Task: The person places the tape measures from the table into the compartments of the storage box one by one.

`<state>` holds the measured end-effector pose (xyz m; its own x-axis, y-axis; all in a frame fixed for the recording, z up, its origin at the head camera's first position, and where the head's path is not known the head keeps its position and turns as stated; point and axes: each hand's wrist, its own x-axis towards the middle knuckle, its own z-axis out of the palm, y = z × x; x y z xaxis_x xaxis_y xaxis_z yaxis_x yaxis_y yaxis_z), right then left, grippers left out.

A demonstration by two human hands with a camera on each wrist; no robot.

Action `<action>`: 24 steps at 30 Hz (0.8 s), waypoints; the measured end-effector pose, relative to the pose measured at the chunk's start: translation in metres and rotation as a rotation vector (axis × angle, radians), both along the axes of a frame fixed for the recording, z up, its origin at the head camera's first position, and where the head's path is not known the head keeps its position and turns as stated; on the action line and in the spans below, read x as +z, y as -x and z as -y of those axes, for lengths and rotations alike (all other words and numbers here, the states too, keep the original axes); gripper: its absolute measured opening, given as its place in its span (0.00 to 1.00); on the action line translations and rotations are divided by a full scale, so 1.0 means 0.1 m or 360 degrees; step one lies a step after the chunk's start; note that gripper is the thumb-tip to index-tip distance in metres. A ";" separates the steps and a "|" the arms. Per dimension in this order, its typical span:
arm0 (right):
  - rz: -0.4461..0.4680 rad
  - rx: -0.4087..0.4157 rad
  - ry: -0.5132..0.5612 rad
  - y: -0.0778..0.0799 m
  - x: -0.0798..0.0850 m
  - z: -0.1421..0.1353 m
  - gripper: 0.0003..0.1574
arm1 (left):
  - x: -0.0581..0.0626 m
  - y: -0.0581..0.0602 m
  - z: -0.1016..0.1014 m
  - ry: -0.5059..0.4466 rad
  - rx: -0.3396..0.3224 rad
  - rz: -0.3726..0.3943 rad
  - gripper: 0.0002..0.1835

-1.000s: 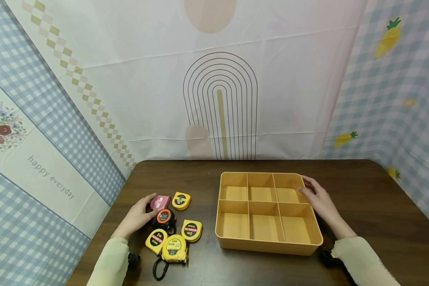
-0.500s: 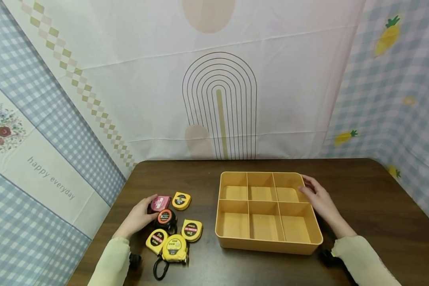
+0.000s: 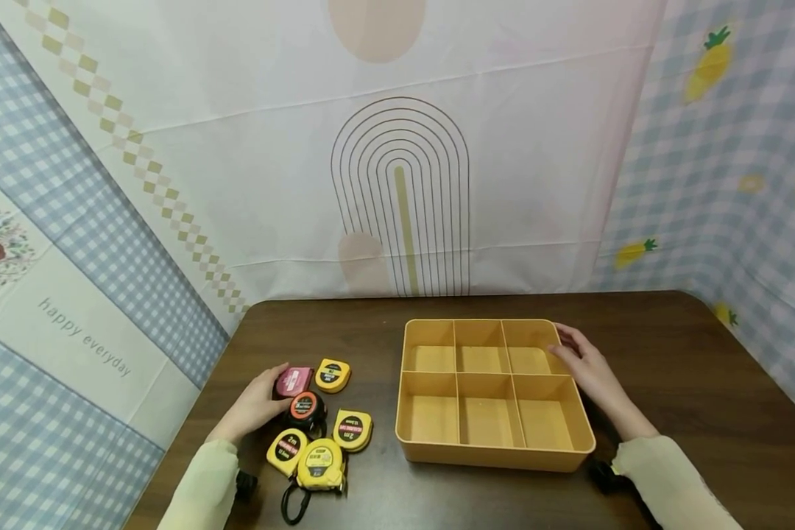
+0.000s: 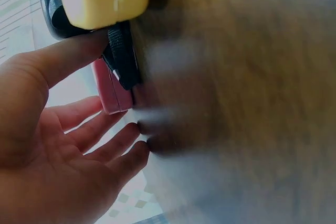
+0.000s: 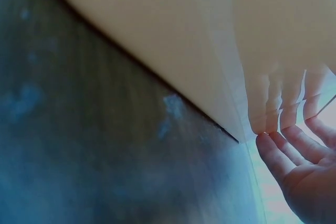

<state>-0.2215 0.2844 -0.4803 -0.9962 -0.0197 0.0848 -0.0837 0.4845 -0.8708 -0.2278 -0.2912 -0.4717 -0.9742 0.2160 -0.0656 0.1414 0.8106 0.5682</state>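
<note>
My left hand rests beside a pink tape measure, its fingertips touching or very near the edge. The thumb lies by a black tape measure with an orange label. Loosely spread fingers show in the left wrist view. Around them lie several yellow tape measures, including a small one behind and a larger one with a black wrist strap in front. My right hand grips the right wall of a yellow six-compartment box, thumb over the rim and fingers outside.
A dark wooden table carries everything. Patterned cloth hangs behind it and at both sides. The box stands to the right of the tape measures, with bare table between them.
The head view has shifted slightly, moving the whole scene a little left. Both hands keep their places, and neither the tape measures nor the box has visibly moved on the table.
</note>
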 end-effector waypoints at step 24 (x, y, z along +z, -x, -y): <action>-0.0004 0.0002 0.0025 0.01 -0.01 0.00 0.40 | -0.01 0.07 -0.01 0.0075 -0.0068 -0.0003 0.40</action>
<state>-0.2226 0.2844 -0.4808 -0.9960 -0.0196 0.0874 -0.0863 0.4708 -0.8780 -0.2353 -0.2905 -0.4727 -0.9643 0.2541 -0.0746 0.1777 0.8296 0.5293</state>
